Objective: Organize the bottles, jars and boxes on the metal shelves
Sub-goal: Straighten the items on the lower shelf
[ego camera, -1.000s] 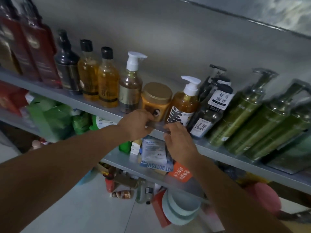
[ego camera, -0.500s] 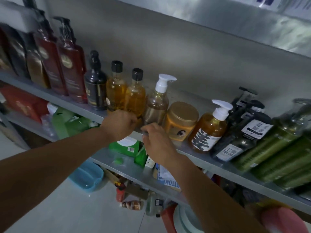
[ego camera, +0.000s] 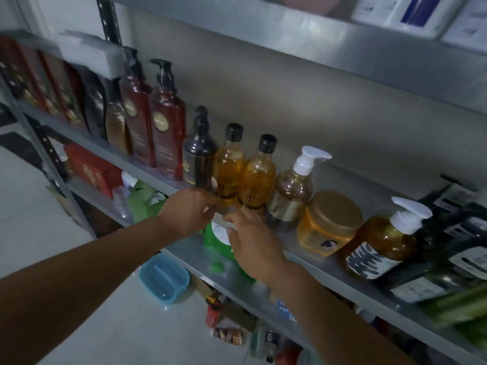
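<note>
A pale tiled floor (ego camera: 52, 219) fills the lower left of the view, glossy, with a thin grout line (ego camera: 246, 360) running through it near the bottom edge. On it sits a blue plastic dish (ego camera: 164, 277), shallow, with rounded corners and a raised rim. Far to the left a dark patch (ego camera: 18, 146) lies on the tiles; it may be a mat, though it is too blurred to be sure. A plain grey wall (ego camera: 316, 101) spans the background, dim and unmarked. At the upper left corner a white wall (ego camera: 68, 14) catches more light.
</note>
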